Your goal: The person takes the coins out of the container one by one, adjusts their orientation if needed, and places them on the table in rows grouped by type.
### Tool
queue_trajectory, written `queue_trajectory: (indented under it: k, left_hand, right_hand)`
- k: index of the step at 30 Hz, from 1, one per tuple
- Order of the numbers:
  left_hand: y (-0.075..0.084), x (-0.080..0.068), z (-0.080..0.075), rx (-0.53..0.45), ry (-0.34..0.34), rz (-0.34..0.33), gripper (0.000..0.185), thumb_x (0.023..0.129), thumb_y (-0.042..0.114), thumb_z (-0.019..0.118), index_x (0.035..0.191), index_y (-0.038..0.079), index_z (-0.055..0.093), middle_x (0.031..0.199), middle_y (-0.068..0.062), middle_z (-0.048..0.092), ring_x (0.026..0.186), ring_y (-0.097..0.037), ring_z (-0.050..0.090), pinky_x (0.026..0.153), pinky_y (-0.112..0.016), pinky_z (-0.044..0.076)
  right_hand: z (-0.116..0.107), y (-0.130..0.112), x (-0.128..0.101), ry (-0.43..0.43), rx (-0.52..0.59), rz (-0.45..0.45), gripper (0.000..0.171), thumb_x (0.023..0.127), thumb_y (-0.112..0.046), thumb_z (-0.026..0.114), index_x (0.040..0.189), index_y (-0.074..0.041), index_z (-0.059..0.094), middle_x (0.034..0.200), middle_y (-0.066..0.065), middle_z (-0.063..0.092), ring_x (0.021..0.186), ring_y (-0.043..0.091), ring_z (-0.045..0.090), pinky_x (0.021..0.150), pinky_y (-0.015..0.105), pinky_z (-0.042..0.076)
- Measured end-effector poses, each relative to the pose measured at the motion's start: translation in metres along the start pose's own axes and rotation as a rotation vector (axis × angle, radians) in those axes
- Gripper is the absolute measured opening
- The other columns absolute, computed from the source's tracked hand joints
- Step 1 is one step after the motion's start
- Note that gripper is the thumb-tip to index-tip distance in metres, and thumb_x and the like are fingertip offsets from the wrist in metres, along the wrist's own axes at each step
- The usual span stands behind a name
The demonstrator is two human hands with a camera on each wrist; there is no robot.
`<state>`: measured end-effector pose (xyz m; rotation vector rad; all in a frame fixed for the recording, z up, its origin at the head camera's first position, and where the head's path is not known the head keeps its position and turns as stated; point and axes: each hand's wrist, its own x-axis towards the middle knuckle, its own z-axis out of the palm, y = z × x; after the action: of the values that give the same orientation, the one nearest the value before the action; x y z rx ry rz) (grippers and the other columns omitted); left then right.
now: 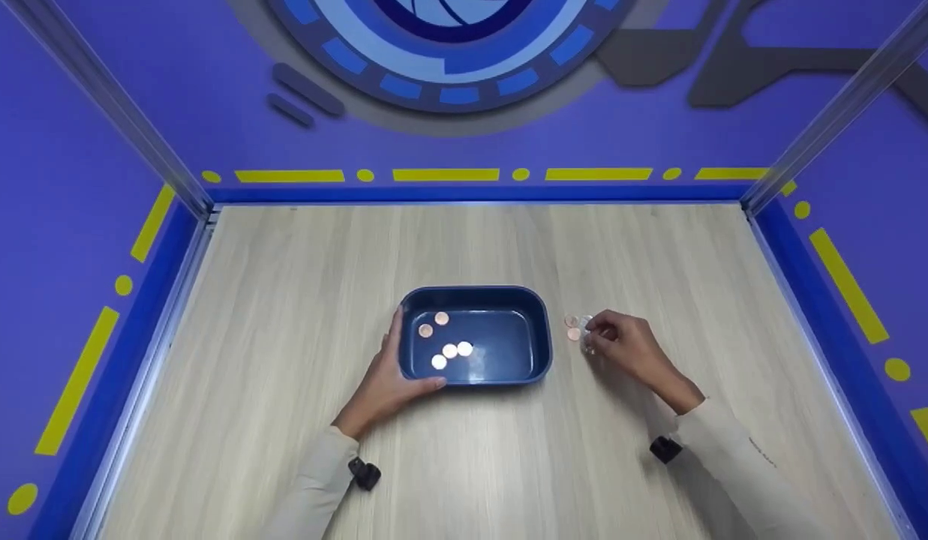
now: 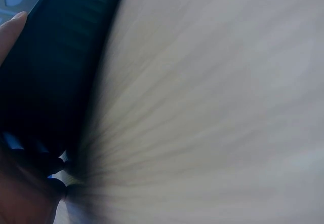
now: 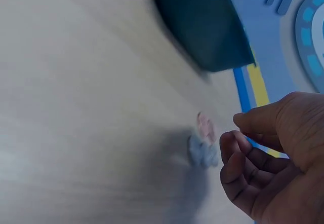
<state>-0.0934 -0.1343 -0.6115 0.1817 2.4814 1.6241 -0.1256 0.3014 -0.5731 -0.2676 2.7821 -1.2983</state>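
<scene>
A dark blue rectangular plastic tub (image 1: 505,337) sits mid-table. Several round coins (image 1: 426,330), some copper and some glaring white, lie on the left half of its floor. My left hand (image 1: 391,381) grips the tub's left end, thumb on the near rim; in the left wrist view the tub wall (image 2: 55,67) fills the upper left. To the right of the tub, my right hand (image 1: 629,346) hovers over a small group of copper coins (image 1: 573,334) and silvery pieces. In the right wrist view its fingers are loosely bent, nothing visible between them, beside silvery discs (image 3: 202,153).
The pale wood-grain tabletop (image 1: 298,300) is walled at the back and on both sides by blue-purple panels (image 1: 464,150) with yellow dashes. Metal rails (image 1: 201,214) run along the table's edges. A small black camera (image 1: 665,448) is strapped at the right wrist.
</scene>
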Motion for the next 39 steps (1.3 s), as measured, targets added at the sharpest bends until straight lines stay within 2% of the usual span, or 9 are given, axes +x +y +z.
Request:
queue_trajectory:
  k: [7, 13, 18, 24, 31, 39]
  left_hand:
    - [-0.002, 0.001, -0.001, 0.008, 0.009, 0.013, 0.147, 0.073, 0.042, 0.104, 0.179, 0.027, 0.003, 0.177, -0.024, 0.029, 0.154, -0.045, 0.041, 0.125, -0.066, 0.033]
    - [-0.001, 0.001, -0.001, 0.005, 0.002, 0.008, 0.147, 0.074, 0.046, 0.103, 0.179, 0.03, 0.002, 0.178, -0.025, 0.027, 0.155, -0.047, 0.039, 0.125, -0.067, 0.032]
    - [0.0, 0.001, -0.002, 0.004, 0.003, 0.019, 0.147, 0.074, 0.046, 0.103, 0.179, 0.025, 0.003, 0.178, -0.024, 0.028, 0.155, -0.046, 0.039, 0.125, -0.066, 0.033]
    - [0.0, 0.001, -0.001, -0.01, 0.004, 0.031, 0.147, 0.074, 0.044, 0.103, 0.179, 0.021, 0.003, 0.178, -0.022, 0.029, 0.155, -0.043, 0.041, 0.125, -0.063, 0.033]
    - [0.0, 0.001, -0.001, 0.004, 0.0, 0.008, 0.148, 0.073, 0.046, 0.103, 0.179, 0.028, 0.002, 0.178, -0.024, 0.027, 0.158, -0.046, 0.035, 0.126, -0.065, 0.031]
    - [0.0, 0.0, -0.001, 0.005, 0.0, 0.011, 0.147, 0.074, 0.046, 0.102, 0.179, 0.026, 0.003, 0.178, -0.026, 0.025, 0.162, -0.052, 0.024, 0.127, -0.068, 0.026]
  right_hand:
    - [0.001, -0.026, 0.009, -0.022, 0.029, -0.048, 0.008, 0.098, 0.001, 0.08, 0.106, 0.003, 0.078, 0.094, 0.01, 0.079, 0.078, 0.024, 0.074, 0.063, 0.021, 0.055]
    - [0.005, -0.041, 0.016, -0.026, -0.018, -0.134, 0.006, 0.097, 0.002, 0.08, 0.103, 0.0, 0.079, 0.096, 0.007, 0.08, 0.083, 0.023, 0.075, 0.07, 0.024, 0.056]
    - [0.009, -0.053, 0.021, -0.043, -0.041, -0.196, 0.007, 0.098, 0.002, 0.079, 0.104, 0.001, 0.078, 0.097, 0.008, 0.079, 0.085, 0.022, 0.075, 0.076, 0.03, 0.058]
    - [0.013, -0.066, 0.03, -0.088, -0.058, -0.264, 0.012, 0.095, 0.006, 0.08, 0.105, 0.001, 0.079, 0.1, 0.009, 0.079, 0.083, 0.024, 0.075, 0.073, 0.029, 0.058]
    - [0.021, -0.073, 0.036, -0.14, -0.061, -0.279, 0.011, 0.096, 0.005, 0.079, 0.107, 0.003, 0.078, 0.1, 0.01, 0.078, 0.086, 0.025, 0.075, 0.076, 0.032, 0.06]
    - [0.027, -0.078, 0.039, -0.18, -0.1, -0.299, 0.01, 0.097, 0.005, 0.079, 0.106, 0.001, 0.078, 0.1, 0.009, 0.077, 0.088, 0.023, 0.073, 0.077, 0.041, 0.062]
